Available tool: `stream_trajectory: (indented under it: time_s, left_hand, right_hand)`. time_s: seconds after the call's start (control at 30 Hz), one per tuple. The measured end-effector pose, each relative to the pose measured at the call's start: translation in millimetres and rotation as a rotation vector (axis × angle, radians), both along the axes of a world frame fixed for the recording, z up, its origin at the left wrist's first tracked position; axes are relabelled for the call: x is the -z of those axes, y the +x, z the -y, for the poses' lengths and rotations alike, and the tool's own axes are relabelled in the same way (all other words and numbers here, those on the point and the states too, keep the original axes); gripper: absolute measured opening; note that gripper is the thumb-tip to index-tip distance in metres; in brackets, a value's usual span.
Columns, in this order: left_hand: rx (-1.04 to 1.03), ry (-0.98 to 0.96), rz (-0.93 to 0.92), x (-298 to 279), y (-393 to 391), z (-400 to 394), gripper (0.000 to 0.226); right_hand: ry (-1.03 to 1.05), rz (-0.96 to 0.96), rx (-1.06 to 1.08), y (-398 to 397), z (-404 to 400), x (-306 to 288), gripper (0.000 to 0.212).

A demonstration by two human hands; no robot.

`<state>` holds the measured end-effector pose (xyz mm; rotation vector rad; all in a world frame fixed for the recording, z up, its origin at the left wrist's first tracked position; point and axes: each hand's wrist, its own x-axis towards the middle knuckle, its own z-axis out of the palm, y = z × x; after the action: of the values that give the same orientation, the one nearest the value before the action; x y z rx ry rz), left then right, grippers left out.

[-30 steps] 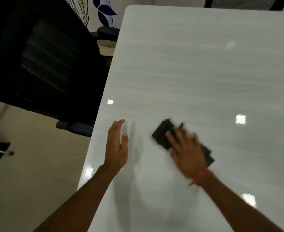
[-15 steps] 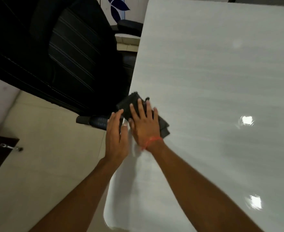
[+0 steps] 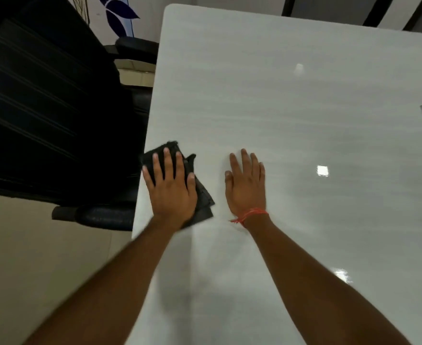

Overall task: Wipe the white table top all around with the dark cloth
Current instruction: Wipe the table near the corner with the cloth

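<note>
Keep your left hand (image 3: 171,192) flat, pressing the dark cloth (image 3: 200,195) along the tabletop (image 3: 279,108) edge; your right hand (image 3: 246,185) rests flat, holding nothing.

Both your forearms reach forward side by side from the bottom of the view. Your left hand (image 3: 171,189) lies palm down with fingers straight and slightly spread, pressing flat at the left edge. Your right hand (image 3: 246,186) rests flat just beside it, fingers straight and close together (a red thread circles that wrist), holding nothing.
</note>
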<state>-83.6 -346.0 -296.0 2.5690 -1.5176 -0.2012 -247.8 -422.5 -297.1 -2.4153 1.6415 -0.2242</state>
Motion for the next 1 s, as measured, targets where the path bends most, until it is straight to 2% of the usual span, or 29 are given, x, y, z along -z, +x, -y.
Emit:
stream_trajectory:
  time_s: [0.1,0.17,0.23,0.37,0.43,0.53,0.63,0.7,0.77,0.93,1.0]
  left_hand:
    - [0.119,0.029,0.003,-1.8,41.0,52.4,0.066]
    - [0.142,0.038,0.018,0.5,46.5,59.8,0.066]
    - [0.179,0.018,0.043,-2.0,37.4,30.2,0.063]
    - [0.371,0.063,0.034,-13.2,13.8,-76.6,0.063]
    - [0.419,0.051,0.014,-14.5,21.6,-83.8,0.064]
    - [0.437,0.025,0.068,-5.9,58.2,-15.2,0.065]
    - [0.359,0.075,0.061,-4.3,99.7,68.6,0.069]
    - [0.348,0.096,0.068,-0.5,107.1,86.1,0.070]
    - [0.375,0.063,0.086,0.4,98.6,63.2,0.069]
    - [0.472,0.027,0.036,-9.6,56.1,-71.2,0.063]
    - [0.495,0.029,-0.006,-13.4,53.2,-85.9,0.062]
  right_hand:
    - [-0.004,0.001,-0.005,0.3,2.7,0.1,0.053]
    - [-0.007,0.004,-0.009,-0.5,3.3,-0.4,0.052]
    - [0.010,0.018,-0.006,-1.0,3.1,-2.5,0.053]
    - [0.029,0.048,-0.001,0.2,3.2,-5.8,0.053]
    - [0.032,0.057,0.005,-0.1,3.0,-5.7,0.053]
    - [0.027,0.052,0.002,0.5,4.0,-4.0,0.052]
    - [0.009,0.063,0.008,-0.9,5.1,-0.4,0.052]
    - [-0.002,0.076,0.006,-1.4,5.7,2.0,0.052]
    - [-0.010,0.090,0.002,-2.5,6.1,2.7,0.052]
    - [-0.007,0.093,-0.007,-2.1,4.2,-1.3,0.052]
    - [-0.005,0.075,-0.006,-1.2,2.9,-1.6,0.053]
